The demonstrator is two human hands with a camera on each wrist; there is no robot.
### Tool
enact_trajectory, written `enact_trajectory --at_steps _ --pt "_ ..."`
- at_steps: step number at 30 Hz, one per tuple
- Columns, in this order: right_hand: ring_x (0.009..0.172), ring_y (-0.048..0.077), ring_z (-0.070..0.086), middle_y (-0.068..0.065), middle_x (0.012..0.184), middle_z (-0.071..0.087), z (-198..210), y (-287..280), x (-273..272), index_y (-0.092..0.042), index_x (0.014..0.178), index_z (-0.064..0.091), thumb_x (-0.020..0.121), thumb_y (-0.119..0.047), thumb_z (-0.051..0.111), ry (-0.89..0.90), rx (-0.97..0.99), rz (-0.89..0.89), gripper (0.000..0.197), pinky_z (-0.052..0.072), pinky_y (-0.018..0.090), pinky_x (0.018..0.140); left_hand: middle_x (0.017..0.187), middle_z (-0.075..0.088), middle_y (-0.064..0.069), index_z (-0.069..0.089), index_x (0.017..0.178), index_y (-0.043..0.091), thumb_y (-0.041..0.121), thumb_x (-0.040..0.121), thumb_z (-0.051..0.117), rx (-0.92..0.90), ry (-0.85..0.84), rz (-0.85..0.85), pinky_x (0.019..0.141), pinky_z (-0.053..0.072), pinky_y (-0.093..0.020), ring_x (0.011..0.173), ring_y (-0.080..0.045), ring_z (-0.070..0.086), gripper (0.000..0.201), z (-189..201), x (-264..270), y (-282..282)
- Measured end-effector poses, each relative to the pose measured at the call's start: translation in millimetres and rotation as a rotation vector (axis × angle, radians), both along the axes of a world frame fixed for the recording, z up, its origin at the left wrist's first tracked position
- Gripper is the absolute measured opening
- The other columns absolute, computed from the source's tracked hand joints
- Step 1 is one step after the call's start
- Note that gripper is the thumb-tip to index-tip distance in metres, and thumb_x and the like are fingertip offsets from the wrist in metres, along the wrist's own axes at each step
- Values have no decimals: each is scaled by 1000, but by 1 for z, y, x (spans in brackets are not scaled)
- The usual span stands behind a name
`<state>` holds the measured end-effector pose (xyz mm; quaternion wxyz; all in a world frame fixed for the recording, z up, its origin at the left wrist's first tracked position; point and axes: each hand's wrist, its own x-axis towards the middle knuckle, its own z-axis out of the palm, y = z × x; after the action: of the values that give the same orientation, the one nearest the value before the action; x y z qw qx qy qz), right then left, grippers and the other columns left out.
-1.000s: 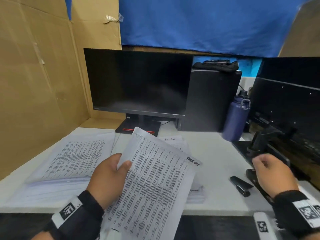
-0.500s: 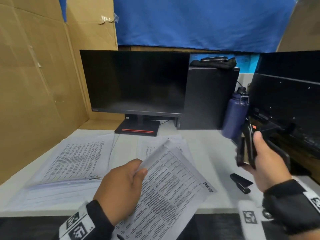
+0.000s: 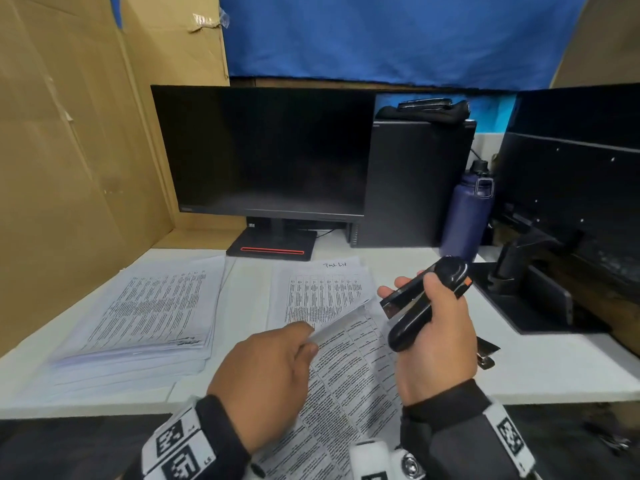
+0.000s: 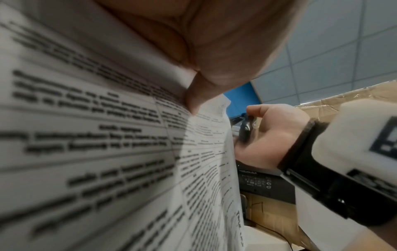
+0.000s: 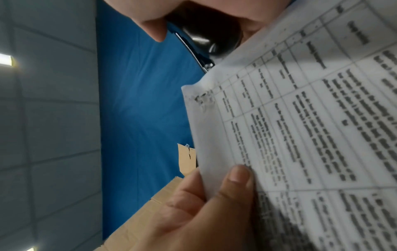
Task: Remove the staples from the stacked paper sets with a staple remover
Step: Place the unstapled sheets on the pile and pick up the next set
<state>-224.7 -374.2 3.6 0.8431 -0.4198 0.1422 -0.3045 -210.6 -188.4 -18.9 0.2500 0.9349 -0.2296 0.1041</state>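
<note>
My left hand (image 3: 310,341) pinches a printed paper set (image 3: 349,382) by its upper edge and holds it tilted over the desk's front edge. In the right wrist view the left hand (image 5: 214,195) grips the same paper set (image 5: 300,118), whose corner shows torn staple marks. My right hand (image 3: 408,289) grips a black stapler-like tool (image 3: 415,306) with an orange tab, just right of the paper's top corner. The tool (image 4: 244,130) also shows in the left wrist view, past the paper (image 4: 107,135). A smaller black tool (image 3: 486,351) lies on the desk behind my right hand.
A thick paper stack (image 3: 138,323) lies at the left and another stack (image 3: 322,292) in the middle of the white desk (image 3: 554,368). Behind stand a monitor (image 3: 263,150), a black tower (image 3: 415,181) and a blue bottle (image 3: 467,213). Black equipment (image 3: 540,292) fills the right.
My right hand picked the black tool up from the desk's right side and brought it left to the paper's corner. My left hand lowered and flattened the paper set.
</note>
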Motion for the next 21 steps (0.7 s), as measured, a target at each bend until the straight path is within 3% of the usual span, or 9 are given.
enact_trajectory --at_steps 3,8,13,16,19,21 --pt "85 26 77 4 88 78 2 -4 -1 -21 103 61 102 -32 52 49 -148 -65 14 57 42 84 58 50 7 37 71 35 40 105 45 -23 -17 -11 50 29 -20 54 -9 50 36 2 0 -1" --pt "73 6 75 -6 84 79 -1 -5 -3 -24 105 61 100 -47 50 127 -399 -157 26 56 34 83 57 48 7 36 71 35 41 105 45 -18 -45 -37 50 30 -20 55 -10 49 36 1 -7 -4" --pt "78 15 77 -4 85 79 -7 -5 -3 -26 104 59 98 -56 47 139 -426 -194 33 57 46 90 53 41 13 39 79 36 42 100 44 -14 -131 -83 49 25 -12 53 -11 46 23 -5 -13 -6" --pt "77 15 76 -6 82 78 -9 -5 -3 -30 95 59 89 -72 39 170 -463 -218 47 57 49 90 56 45 11 41 80 33 41 103 45 -33 -103 -78 52 32 -20 58 -13 51 25 -7 -12 -7" --pt "68 7 71 -10 76 76 -10 -5 -4 -25 90 61 87 -80 27 210 -525 -263 65 57 46 85 58 47 9 38 76 34 40 104 46 -41 -70 -69 55 35 -24 60 -12 51 30 -5 -13 -9" --pt "65 7 69 -9 74 75 -11 -4 -4 -21 87 62 75 -93 19 229 -561 -265 85 57 44 81 58 47 8 36 71 36 40 105 46 -23 -30 -65 57 37 -26 60 -11 50 36 -4 -16 -12"
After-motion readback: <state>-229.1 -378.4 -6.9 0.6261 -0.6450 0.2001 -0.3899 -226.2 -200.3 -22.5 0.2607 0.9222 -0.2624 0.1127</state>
